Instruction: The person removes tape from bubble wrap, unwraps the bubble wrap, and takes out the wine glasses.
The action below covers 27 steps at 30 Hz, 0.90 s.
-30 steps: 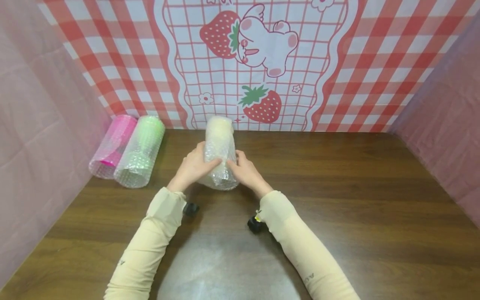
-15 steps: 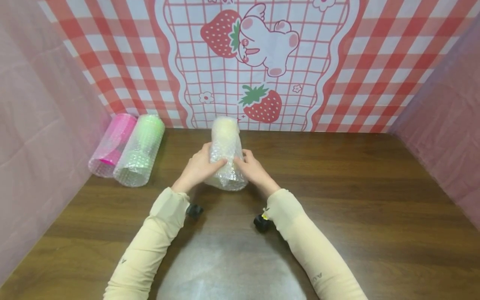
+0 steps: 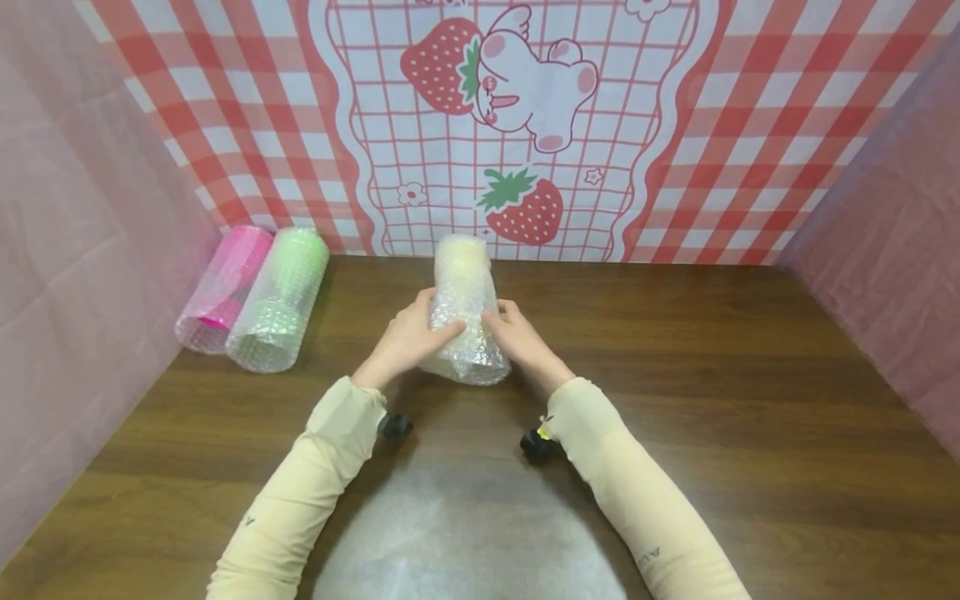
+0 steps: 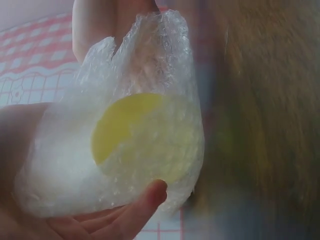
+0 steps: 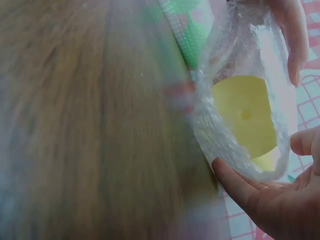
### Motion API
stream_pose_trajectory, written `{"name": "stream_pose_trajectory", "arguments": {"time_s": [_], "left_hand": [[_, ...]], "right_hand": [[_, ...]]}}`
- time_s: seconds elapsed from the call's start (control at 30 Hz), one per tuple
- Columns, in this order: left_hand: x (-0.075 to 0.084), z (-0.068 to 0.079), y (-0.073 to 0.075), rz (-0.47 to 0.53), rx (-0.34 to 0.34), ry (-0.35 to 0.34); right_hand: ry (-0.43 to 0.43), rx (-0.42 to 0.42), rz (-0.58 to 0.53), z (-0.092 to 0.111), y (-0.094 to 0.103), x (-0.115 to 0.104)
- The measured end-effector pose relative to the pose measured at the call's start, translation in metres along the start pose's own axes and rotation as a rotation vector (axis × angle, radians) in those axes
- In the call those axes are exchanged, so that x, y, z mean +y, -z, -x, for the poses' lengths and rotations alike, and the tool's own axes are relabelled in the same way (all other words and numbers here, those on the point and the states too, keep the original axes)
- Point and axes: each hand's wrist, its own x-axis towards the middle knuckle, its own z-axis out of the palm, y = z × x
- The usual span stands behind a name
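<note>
A pale yellow object in clear bubble wrap (image 3: 462,283) is tilted at the middle of the table, its loose end toward me. Through that end, the right wrist view shows a round, flat yellow base (image 5: 242,112); its upper part stays veiled by the wrap. My left hand (image 3: 408,337) grips the left side, thumb over the top and fingers below. On the opposite side my right hand (image 3: 521,337) holds it likewise, thumb on the wrap. In the left wrist view, left-hand fingers (image 4: 132,215) lie along the bubble wrap's edge.
Two similar wrapped items, one pink (image 3: 228,283) and one green (image 3: 281,296), lie side by side at the back left of the wooden table (image 3: 712,392). Behind is a red-checked strawberry cloth (image 3: 675,167). Pink curtains (image 3: 82,208) hang at both sides.
Both hands have shifted to the right with the bubble-wrapped yellow object, keeping their hold. The pink and green wrapped items have stayed in place.
</note>
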Motion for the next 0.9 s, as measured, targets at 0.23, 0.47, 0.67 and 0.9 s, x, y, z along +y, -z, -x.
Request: {"name": "stream_pose_trajectory", "arguments": {"time_s": [0.23,0.47,0.67,0.9], "left_hand": [[0.003,0.0,-0.005,0.029,-0.039,-0.003],[0.006,0.002,-0.01,0.04,-0.081,-0.026],[0.011,0.004,-0.014,0.057,-0.099,-0.048],[0.019,0.006,-0.017,0.069,-0.123,-0.068]], "right_hand": [[-0.008,0.023,-0.034,0.005,0.008,0.003],[0.021,0.038,-0.06,0.015,0.011,0.005],[-0.004,0.041,-0.059,0.023,0.015,0.004],[-0.025,0.07,-0.096,0.034,0.021,0.002]]}}
